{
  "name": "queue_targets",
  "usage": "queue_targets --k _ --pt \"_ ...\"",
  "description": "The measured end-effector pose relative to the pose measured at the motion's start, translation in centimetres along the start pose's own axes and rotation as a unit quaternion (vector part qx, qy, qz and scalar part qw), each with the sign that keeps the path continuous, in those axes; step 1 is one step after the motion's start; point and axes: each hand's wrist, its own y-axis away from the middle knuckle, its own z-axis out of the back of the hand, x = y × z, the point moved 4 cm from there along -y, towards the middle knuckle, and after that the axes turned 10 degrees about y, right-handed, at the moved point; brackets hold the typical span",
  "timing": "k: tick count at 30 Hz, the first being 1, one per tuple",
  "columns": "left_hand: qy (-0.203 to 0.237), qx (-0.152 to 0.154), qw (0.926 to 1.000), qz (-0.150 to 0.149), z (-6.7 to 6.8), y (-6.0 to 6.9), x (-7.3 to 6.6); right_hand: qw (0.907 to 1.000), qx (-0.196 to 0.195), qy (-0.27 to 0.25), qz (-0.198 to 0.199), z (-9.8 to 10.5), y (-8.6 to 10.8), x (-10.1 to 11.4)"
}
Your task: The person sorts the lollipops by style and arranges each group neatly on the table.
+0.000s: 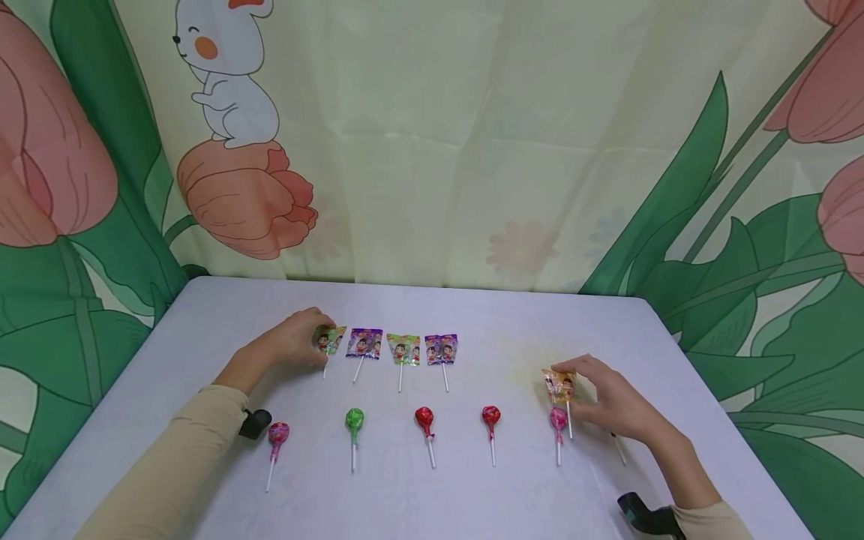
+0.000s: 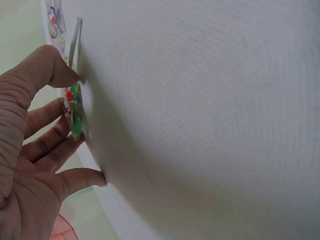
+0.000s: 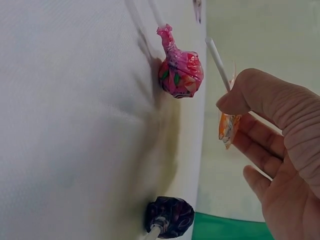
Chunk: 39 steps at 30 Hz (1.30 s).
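Observation:
At the left end of the back row, my left hand (image 1: 295,342) grips a flat lollipop in a green wrapper (image 1: 329,340), low at the cloth. In the left wrist view, thumb and fingers lie on either side of that green wrapper (image 2: 76,112), and one finger touches the cloth. My right hand (image 1: 610,397) pinches a flat lollipop in an orange wrapper (image 1: 559,385), held above the table with its stick downward. A pink round lollipop (image 3: 181,75) lies beside it. Under the right hand is a dark round lollipop (image 3: 170,217), mostly hidden from the head view.
Right of the left hand lie a purple packet (image 1: 365,343), a green packet (image 1: 403,349) and another purple packet (image 1: 441,349). A front row on the white cloth (image 1: 378,510) has a pink lollipop (image 1: 278,433), a green one (image 1: 354,420) and red ones (image 1: 424,420). A printed curtain (image 1: 432,150) hangs behind.

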Motion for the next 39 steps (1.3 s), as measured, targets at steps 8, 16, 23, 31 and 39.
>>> queue_targets --k 8,16,23,31,39 --pt "-0.006 0.001 0.9999 -0.008 0.1 0.1 -0.1 0.9999 0.007 -0.013 -0.004 -0.3 -1.2 0.9" --pt "-0.003 0.004 0.9998 -0.021 -0.1 -0.1 0.0 0.9998 0.01 -0.018 0.002 -0.8 -2.3 1.8" --pt "-0.005 0.002 0.9999 -0.011 -0.1 -0.1 0.0 0.9996 0.003 -0.022 0.018 -1.2 -3.4 2.3" --pt "-0.003 0.002 0.9999 -0.011 -0.1 0.1 0.0 0.9983 0.001 -0.034 0.046 -1.7 -4.9 3.1" --pt "-0.004 -0.006 0.9996 -0.029 0.2 0.2 0.1 0.998 -0.002 -0.033 0.053 -1.8 -6.1 3.6"
